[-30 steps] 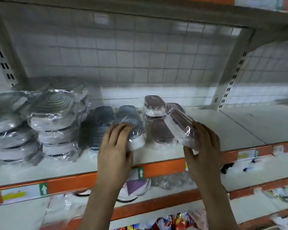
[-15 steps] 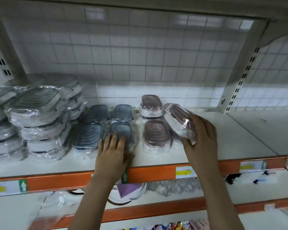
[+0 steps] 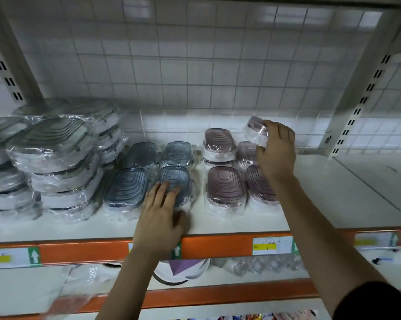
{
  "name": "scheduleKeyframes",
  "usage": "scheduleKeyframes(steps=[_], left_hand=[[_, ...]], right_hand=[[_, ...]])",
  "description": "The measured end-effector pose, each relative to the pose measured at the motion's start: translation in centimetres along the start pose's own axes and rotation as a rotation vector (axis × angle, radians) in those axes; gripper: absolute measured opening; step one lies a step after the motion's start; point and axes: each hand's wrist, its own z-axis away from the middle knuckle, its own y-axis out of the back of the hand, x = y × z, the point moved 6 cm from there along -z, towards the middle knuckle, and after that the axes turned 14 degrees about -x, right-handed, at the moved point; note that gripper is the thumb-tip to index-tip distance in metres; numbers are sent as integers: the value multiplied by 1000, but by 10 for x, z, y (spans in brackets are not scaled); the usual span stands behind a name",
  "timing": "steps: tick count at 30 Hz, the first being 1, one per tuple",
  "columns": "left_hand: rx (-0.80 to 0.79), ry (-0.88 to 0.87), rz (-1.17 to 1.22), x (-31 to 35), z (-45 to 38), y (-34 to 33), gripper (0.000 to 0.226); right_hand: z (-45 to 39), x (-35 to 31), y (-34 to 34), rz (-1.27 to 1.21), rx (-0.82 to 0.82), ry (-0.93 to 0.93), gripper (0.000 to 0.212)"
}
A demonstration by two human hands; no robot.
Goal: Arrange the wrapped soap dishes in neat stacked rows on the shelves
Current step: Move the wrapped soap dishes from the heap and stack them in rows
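Wrapped soap dishes lie in rows on the white shelf (image 3: 333,192). Several blue-grey dishes (image 3: 125,188) sit left of centre, several brown-pink dishes (image 3: 225,185) to their right. My left hand (image 3: 162,213) rests with straight fingers on the front blue-grey dish (image 3: 178,179). My right hand (image 3: 275,151) grips a wrapped brown-pink dish (image 3: 255,130) tilted in the air above the back right brown-pink dish (image 3: 245,151). Another brown-pink dish (image 3: 259,188) lies under my right wrist, partly hidden.
Tall stacks of larger wrapped grey dishes (image 3: 52,158) fill the shelf's left end. An orange shelf edge (image 3: 218,247) with price labels runs across the front. A slotted upright (image 3: 356,107) stands at the right. Lower shelves hold wrapped goods (image 3: 264,265).
My right hand has lifted the brown-pink dish up and back, from the front of the row to above the rear one. My left hand stays on the front blue-grey dish.
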Motion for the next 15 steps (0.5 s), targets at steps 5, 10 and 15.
scheduleKeyframes(steps=[5, 10, 15], left_hand=[[-2, -2, -5, -1, 1, 1, 75], [-12, 8, -2, -1, 1, 0, 76], [-14, 12, -17, 1, 2, 1, 74]], right_hand=[[-15, 12, -45, 101, -393, 19, 66], [-7, 23, -55, 29, -529, 40, 70], [-9, 20, -51, 50, -580, 42, 57]])
